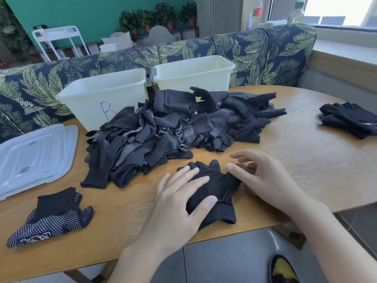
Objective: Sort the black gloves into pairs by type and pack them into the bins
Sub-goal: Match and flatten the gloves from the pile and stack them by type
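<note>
Beyond both hands, the bench carries two bins and a glove heap. The left hand lies flat, fingers spread, on a glove; the right hand, fingers relaxed, touches its edge.

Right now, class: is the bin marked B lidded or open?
Open. The bin marked B shows a bare rim with no cover; clear lids lie stacked on the table beside it.

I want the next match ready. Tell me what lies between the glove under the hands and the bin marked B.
In the head view, the big pile of black gloves fills that stretch, between the glove under the hands and bin B.
</note>
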`<action>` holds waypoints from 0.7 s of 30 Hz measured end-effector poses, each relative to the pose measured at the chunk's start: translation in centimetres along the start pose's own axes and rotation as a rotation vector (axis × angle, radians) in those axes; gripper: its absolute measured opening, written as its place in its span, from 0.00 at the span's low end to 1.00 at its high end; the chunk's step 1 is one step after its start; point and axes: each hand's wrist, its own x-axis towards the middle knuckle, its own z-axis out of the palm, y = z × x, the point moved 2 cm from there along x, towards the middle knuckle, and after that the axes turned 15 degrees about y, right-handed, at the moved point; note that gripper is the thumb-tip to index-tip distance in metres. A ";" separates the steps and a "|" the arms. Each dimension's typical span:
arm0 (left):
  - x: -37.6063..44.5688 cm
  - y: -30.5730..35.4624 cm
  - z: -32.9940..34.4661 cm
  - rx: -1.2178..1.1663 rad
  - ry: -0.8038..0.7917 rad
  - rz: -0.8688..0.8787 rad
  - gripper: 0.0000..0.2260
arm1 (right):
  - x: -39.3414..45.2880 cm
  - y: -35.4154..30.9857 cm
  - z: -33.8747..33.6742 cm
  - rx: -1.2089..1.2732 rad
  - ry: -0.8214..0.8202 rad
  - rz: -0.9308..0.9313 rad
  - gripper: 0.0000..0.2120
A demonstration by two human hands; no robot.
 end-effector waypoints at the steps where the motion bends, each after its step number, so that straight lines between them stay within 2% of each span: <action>1: 0.1 0.1 0.2 0.019 -0.028 -0.010 0.29 | 0.1 0.2 0.0 -0.017 0.000 -0.005 0.15; 4: 0.5 -0.2 0.8 0.091 -0.096 -0.060 0.34 | 0.5 0.4 0.1 -0.041 0.006 -0.021 0.14; 8: 1.2 -0.1 1.1 0.117 -0.098 -0.075 0.35 | 1.4 0.6 0.3 -0.048 0.043 -0.058 0.15; 15: 2.4 -0.2 0.8 -0.009 0.112 -0.058 0.26 | 2.5 0.7 0.2 -0.074 0.103 -0.086 0.11; 21: 4.3 0.2 0.8 -0.022 0.170 -0.040 0.22 | 4.3 1.0 -0.3 -0.106 0.246 -0.037 0.07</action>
